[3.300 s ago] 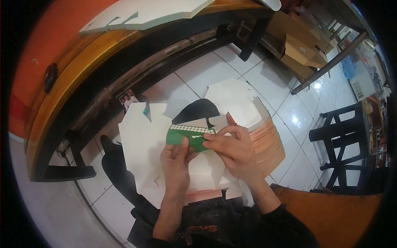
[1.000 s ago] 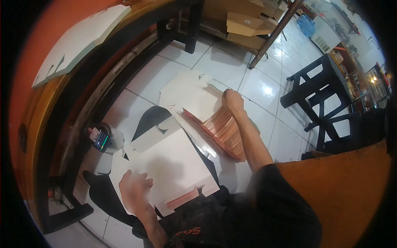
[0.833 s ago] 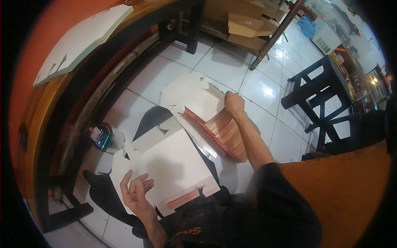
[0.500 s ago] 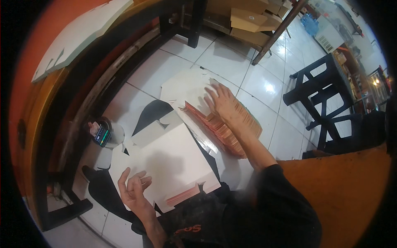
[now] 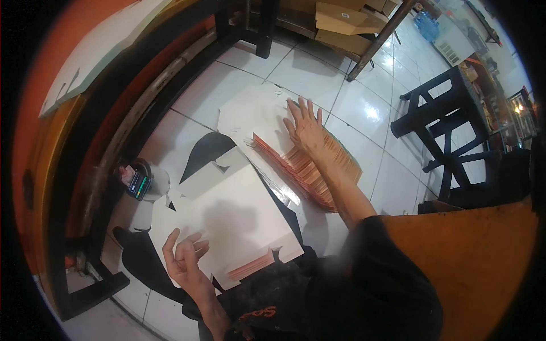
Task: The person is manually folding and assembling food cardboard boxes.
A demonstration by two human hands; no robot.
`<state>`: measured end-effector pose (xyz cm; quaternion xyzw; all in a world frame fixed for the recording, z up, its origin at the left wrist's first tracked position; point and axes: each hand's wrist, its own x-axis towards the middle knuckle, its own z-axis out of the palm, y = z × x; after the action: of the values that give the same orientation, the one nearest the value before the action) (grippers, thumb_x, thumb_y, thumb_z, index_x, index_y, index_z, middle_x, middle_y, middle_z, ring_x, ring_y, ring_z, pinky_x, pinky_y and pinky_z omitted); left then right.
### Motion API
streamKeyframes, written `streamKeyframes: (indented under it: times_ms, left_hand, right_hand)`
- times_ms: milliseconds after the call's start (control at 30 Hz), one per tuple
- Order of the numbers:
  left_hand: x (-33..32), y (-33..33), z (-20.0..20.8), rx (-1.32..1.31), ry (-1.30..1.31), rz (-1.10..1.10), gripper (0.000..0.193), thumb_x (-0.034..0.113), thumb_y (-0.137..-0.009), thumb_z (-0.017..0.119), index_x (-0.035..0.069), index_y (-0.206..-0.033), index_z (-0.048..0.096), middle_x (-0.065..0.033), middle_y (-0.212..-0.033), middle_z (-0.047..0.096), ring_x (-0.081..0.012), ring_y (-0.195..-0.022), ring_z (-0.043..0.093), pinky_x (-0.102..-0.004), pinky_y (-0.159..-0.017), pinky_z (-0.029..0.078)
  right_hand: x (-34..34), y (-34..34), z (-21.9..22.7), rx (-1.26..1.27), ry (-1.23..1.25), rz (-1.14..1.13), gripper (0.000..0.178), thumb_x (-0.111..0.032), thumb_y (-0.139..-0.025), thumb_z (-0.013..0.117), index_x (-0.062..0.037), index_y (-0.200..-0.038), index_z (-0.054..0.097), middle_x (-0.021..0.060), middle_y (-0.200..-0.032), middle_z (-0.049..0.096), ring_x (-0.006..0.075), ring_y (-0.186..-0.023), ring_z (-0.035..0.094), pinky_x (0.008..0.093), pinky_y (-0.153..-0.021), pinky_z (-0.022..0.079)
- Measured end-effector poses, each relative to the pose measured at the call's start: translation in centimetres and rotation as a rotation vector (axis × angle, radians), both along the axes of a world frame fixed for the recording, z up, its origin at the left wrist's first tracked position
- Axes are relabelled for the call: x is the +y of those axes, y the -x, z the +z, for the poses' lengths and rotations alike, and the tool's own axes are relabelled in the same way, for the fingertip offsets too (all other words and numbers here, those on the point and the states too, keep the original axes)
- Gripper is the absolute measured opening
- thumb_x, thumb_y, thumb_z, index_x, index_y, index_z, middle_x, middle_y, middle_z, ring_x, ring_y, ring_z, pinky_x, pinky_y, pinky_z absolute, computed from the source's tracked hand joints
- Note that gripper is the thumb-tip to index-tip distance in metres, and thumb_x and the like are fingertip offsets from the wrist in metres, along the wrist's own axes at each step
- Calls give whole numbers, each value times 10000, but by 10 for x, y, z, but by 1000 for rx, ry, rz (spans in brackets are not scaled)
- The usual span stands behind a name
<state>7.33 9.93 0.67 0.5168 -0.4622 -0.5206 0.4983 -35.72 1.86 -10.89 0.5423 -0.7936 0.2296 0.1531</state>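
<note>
A stack of white die-cut cardboard sheets (image 5: 244,199) lies across my lap, with slots and notches along its edges. My left hand (image 5: 186,258) is over its near left edge, palm up, fingers loosely curled and apart, holding nothing. On the floor ahead stands a pile of folded cardboard pieces (image 5: 313,176) with reddish-brown edges fanned toward me. A flat white cardboard sheet (image 5: 247,116) lies at the top of that pile. My right hand (image 5: 307,128) rests with fingers spread flat on the far part of the pile.
At left, a phone (image 5: 138,184) leans on a white round container (image 5: 159,184) beside a dark wooden frame (image 5: 170,108). White cardboard (image 5: 96,51) lies on the ledge above. Black plastic stools (image 5: 443,125) stand right, near an orange-brown panel (image 5: 460,267). Cardboard boxes (image 5: 347,23) sit behind.
My right hand has shifted slightly and its fingers now lie flatter and more spread on the pile. My left hand has hardly moved. The view has tilted slightly.
</note>
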Motion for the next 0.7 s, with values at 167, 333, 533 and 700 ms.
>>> streamKeyframes:
  times_ms: [167, 333, 533, 700]
  left_hand:
    - [1, 1, 0, -1, -5, -11, 417, 166, -1083, 633, 11, -1461, 549, -140, -1097, 770, -173, -927, 771, -315, -818, 640]
    - [0, -1, -1, 24, 0, 23, 386, 79, -1077, 600, -36, -1441, 545, -186, -1055, 770, -215, -888, 767, -366, -820, 634]
    - [-2, 3, -5, 26, -8, -7, 386, 112, -1082, 614, -16, -1441, 557, -166, -1087, 768, -204, -933, 768, -357, -835, 639]
    - [-9, -6, -7, -108, 109, -38, 340, 37, -1042, 655, -23, -1374, 612, -180, -1132, 770, -253, -1065, 748, -362, -942, 590]
  right_hand:
    - [3, 9, -15, 61, -386, -74, 541, -350, -1060, 573, -121, -1548, 542, 246, -1722, 316, 443, -1594, 291, 654, -1277, 245]
    - [-18, -18, -12, 126, -89, 172, 476, -304, -1048, 583, -101, -1478, 611, 243, -1599, 497, 429, -1476, 485, 581, -1222, 390]
    - [-26, 7, -54, -168, -653, 164, 349, -277, -1025, 628, -87, -1290, 749, 180, -1210, 761, 358, -1084, 749, 511, -998, 564]
    - [-8, -62, 64, -601, -137, 314, 380, -300, -1061, 620, -60, -1341, 713, 210, -1214, 742, 384, -1146, 717, 461, -1000, 564]
